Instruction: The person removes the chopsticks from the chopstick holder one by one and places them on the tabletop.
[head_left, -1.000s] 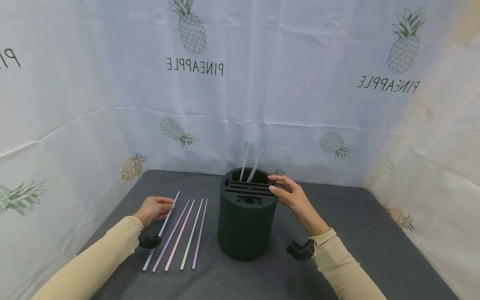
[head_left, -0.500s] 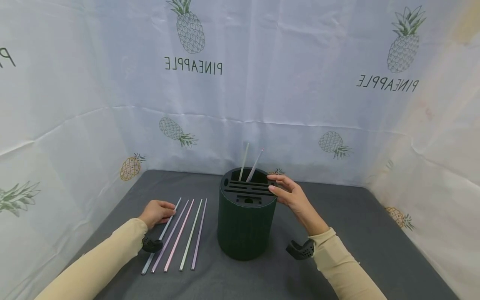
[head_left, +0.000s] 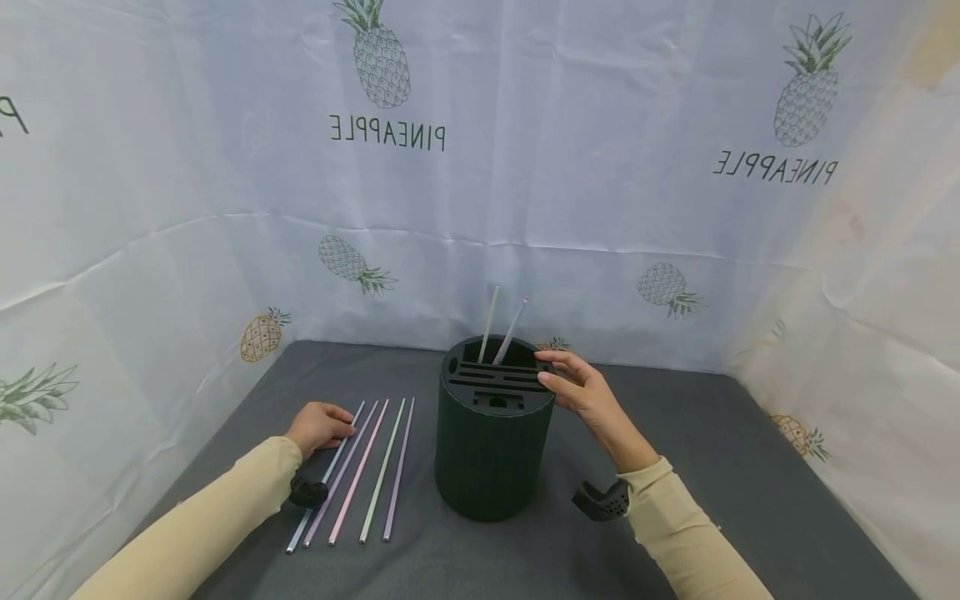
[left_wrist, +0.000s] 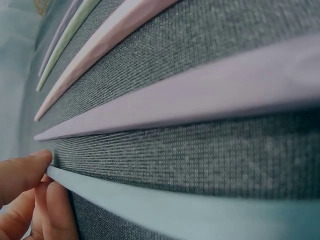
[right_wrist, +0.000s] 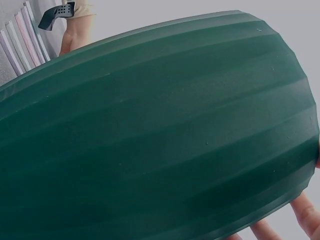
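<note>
Hands at the straws and the green holder

The left hand (head_left: 321, 427) pinches, it seems, the blue straw (head_left: 322, 482), outermost of five lying on the grey table (head_left: 750, 483). The right hand (head_left: 581, 392), fingers loosely curved, rests against the rim of the dark green holder (head_left: 491, 450), where two straws (head_left: 501, 327) stand.

Five thin pastel plastic straws (head_left: 358, 472) lie side by side on the grey cloth-covered bench (head_left: 712, 467) — left of the dark green ribbed cylindrical holder (head_left: 491, 454), which holds two upright straws (head_left: 501, 329).
</note>
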